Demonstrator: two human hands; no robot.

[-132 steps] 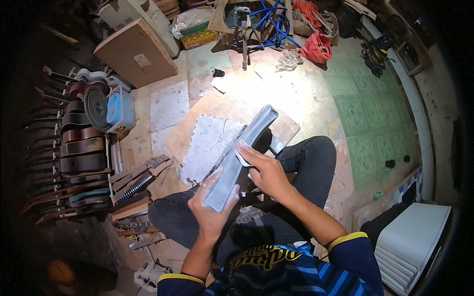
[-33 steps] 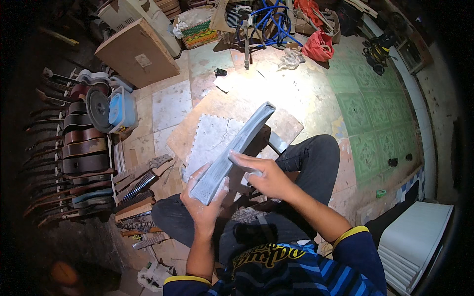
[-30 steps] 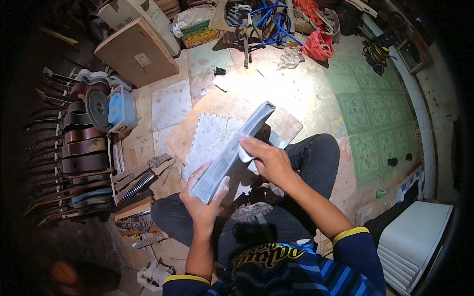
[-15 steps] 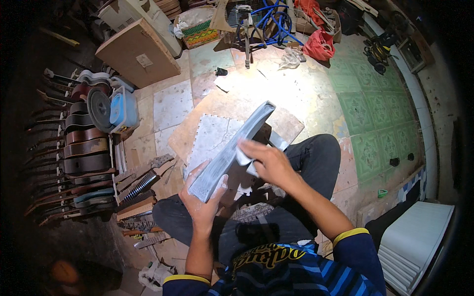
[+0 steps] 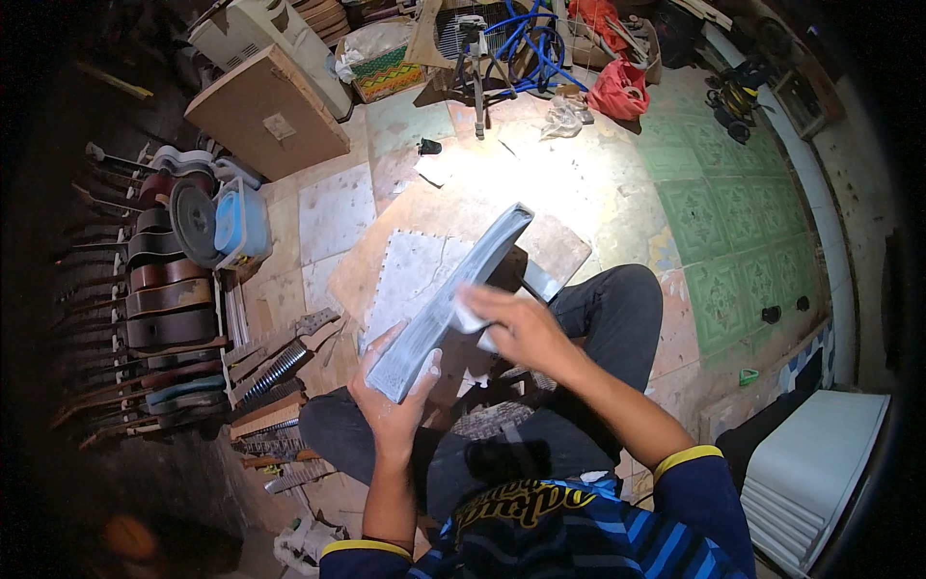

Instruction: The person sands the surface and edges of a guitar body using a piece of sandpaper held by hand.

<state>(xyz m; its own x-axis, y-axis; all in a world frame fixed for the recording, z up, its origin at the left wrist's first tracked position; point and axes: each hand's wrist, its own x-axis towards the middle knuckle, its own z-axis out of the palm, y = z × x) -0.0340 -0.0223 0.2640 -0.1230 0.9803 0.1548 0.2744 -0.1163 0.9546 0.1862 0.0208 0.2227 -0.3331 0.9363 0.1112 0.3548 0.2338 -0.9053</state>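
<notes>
A long, curved piece, dusty grey-white along its edge with a darker face, looks like a guitar body (image 5: 434, 318) and tilts up and away to the right over my lap. My left hand (image 5: 394, 400) is wrapped round its near end, fingers on one side and thumb on the other, with white dust on the skin. Against the middle of the grey edge, my right hand (image 5: 532, 333) presses a folded white sheet (image 5: 469, 318), which looks like sandpaper. The right fingertips are smeared by motion. Below lies a pale sheet (image 5: 405, 265) on a brown board (image 5: 352, 275).
Guitars (image 5: 169, 299) stand in a row on the left, beside a clear tub (image 5: 253, 227). Tools, including a rasp-like one (image 5: 265, 376), lie by my left knee. A clamp (image 5: 477, 92), blue hose (image 5: 540, 63) and red bag (image 5: 619, 92) are at the back.
My right hand and the folded sheet have slid slightly left and down along the grey edge. The left hand keeps its hold, and the piece has shifted a little.
</notes>
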